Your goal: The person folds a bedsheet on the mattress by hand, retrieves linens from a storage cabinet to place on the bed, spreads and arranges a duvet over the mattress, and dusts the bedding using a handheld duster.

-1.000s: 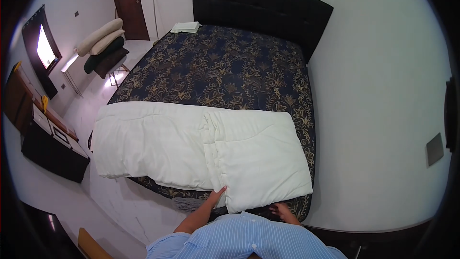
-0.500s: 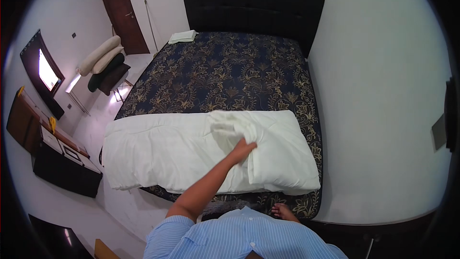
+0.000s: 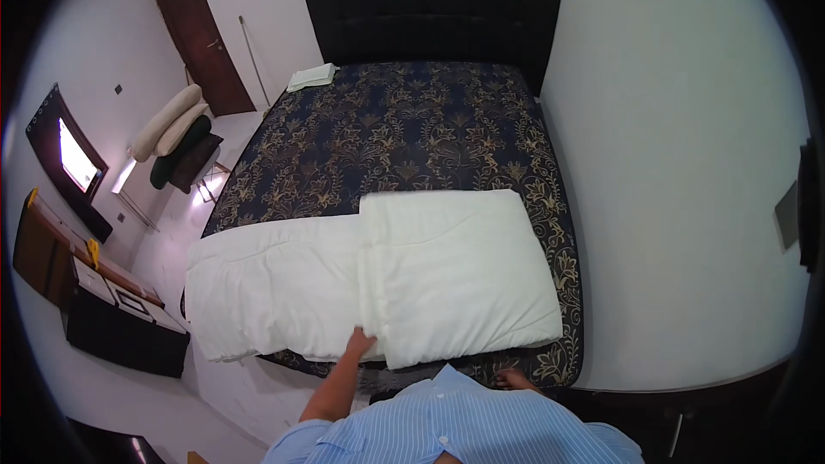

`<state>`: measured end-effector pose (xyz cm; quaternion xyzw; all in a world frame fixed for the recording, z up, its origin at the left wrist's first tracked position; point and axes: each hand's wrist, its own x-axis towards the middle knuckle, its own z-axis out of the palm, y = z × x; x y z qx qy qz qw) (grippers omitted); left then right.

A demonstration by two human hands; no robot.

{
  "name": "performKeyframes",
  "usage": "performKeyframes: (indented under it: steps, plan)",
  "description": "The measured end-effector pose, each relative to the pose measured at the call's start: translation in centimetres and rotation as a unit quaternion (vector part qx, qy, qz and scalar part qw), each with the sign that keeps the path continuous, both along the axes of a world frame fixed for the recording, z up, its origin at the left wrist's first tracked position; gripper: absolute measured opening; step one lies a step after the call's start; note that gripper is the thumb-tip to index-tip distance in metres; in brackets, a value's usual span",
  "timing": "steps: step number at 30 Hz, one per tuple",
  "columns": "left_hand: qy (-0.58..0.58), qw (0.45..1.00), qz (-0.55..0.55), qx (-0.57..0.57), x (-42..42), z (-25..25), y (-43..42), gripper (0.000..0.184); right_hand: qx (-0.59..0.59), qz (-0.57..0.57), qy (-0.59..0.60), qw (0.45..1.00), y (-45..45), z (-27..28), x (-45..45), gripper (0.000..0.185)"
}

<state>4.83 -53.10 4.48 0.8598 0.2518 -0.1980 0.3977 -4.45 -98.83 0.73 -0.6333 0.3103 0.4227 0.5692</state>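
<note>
A white quilt (image 3: 464, 271) lies across the near end of the patterned mattress (image 3: 387, 137), its right part folded over into a thicker layer. My left hand (image 3: 361, 342) is at the near edge of the quilt, by the fold line, with its fingers closed on the fabric. Close to my shirt, my right hand (image 3: 511, 379) rests over the mattress edge, just below the quilt; its fingers are loosely apart and it holds nothing.
A black headboard (image 3: 434, 21) stands at the far end, with folded white cloth (image 3: 312, 77) at the far left corner. Stacked pillows (image 3: 180, 137) sit on a stand at left. A black cabinet (image 3: 129, 335) is nearer. A wall runs along the right.
My left hand lifted the quilt's folded layer to the right, then came back left and down to the near edge. The fold now lies flatter and slightly further left. My right hand has barely moved.
</note>
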Motion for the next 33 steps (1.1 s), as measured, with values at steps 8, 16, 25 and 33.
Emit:
performKeyframes:
  steps: [8, 16, 25, 33]
  plan:
    - [-0.321, 0.930, 0.114, 0.137, -3.9, 2.4, -5.1, 0.068, 0.021, -0.473, -0.038, 0.880, -8.0, -1.8, 1.8, 0.033]
    - [-0.103, 0.981, 0.010, 0.161, -2.6, 7.2, -6.5, 0.053, -0.556, -0.042, -0.581, 0.593, -11.3, -4.2, 8.1, 0.039]
    - [-0.139, 0.989, -0.052, -0.022, 1.6, -1.4, -4.5, 0.043, -0.316, -0.280, -0.483, 0.767, -10.6, 11.6, 15.0, 0.021]
    - [-0.234, 0.941, 0.164, -0.182, 1.7, 9.1, -7.5, 0.032, -0.286, -0.535, -0.558, 0.567, -24.4, 20.0, 15.5, 0.010]
